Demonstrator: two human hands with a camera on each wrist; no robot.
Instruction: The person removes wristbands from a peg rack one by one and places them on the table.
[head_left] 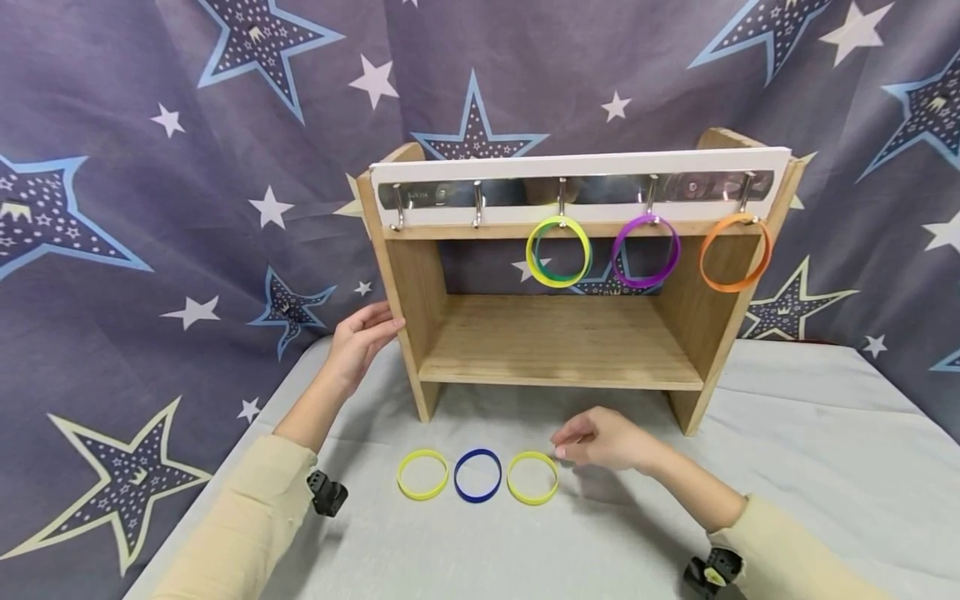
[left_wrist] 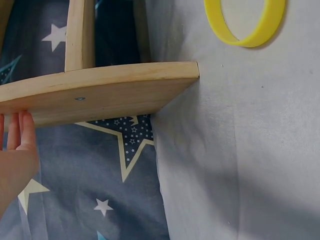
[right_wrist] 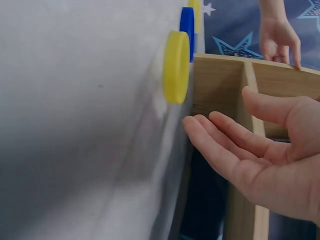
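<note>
My left hand (head_left: pixel 360 346) touches the outer left side of a wooden rack (head_left: pixel 555 337) with outstretched fingers; the left wrist view shows the fingertips against its side panel (left_wrist: pixel 125 92). Just right of a yellow wristband (head_left: pixel 533 502) on the table, my right hand (head_left: pixel 603 442) hovers with relaxed, slightly bent fingers and nothing in them. In the right wrist view, a gap separates thumb and fingertips beside that band. A blue wristband (head_left: pixel 477 501) and another yellow wristband (head_left: pixel 422 497) lie in line to its left.
A row of metal hooks runs along the rack's white top board (head_left: pixel 577 163). Yellow (head_left: pixel 558 282) and green wristbands share the middle hook; a purple one (head_left: pixel 639 284) and an orange one (head_left: pixel 724 287) hang further right. The two left hooks (head_left: pixel 477 206) are bare. A star-patterned curtain (head_left: pixel 247 233) stands behind.
</note>
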